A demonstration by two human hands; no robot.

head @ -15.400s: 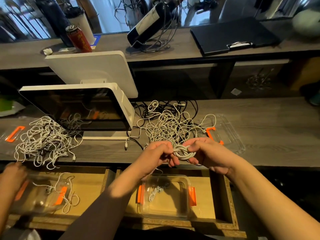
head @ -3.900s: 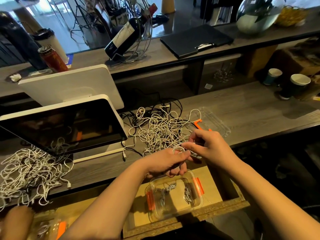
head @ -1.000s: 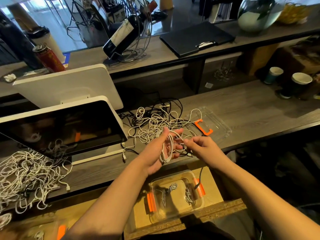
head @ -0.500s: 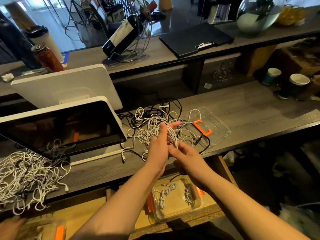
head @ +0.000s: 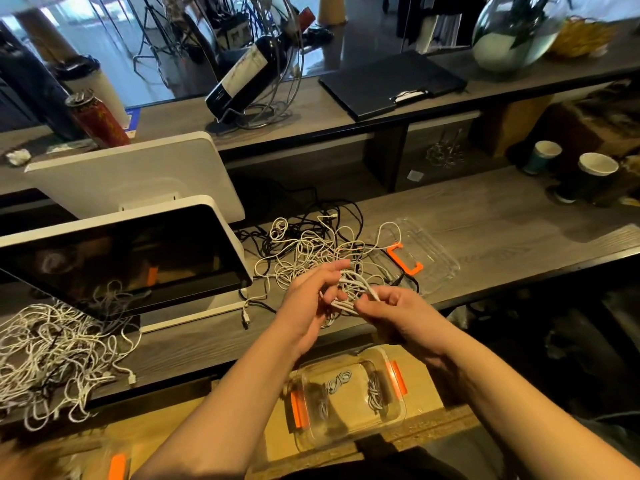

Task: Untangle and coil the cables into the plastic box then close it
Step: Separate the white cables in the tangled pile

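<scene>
Both hands work above the front edge of the desk (head: 485, 230). Left hand (head: 308, 306) has its fingers spread and partly curled, with loops of a white cable (head: 349, 289) wound around them. Right hand (head: 398, 311) has its fingers curled, pinching the same white cable just beside the left fingers. Behind the hands, a tangled pile of white and black cables (head: 311, 247) lies mid-desk, reaching back toward the desk's rear edge. Clear lid (head: 433, 254) with an orange clip (head: 405, 258) lies flat on the desk, at the right of the pile and touching its strands. Clear plastic box (head: 346, 393) with orange latches sits open on the lower yellow-brown surface below the desk's front edge, directly under the hands; two small coiled cables (head: 375, 393) lie inside it. White-framed screen (head: 121, 258) stands toward the desk's left end. A second heap of white cables (head: 59, 355) lies at the front left corner. Two paper cups (head: 595, 174) stand at the far right.
</scene>
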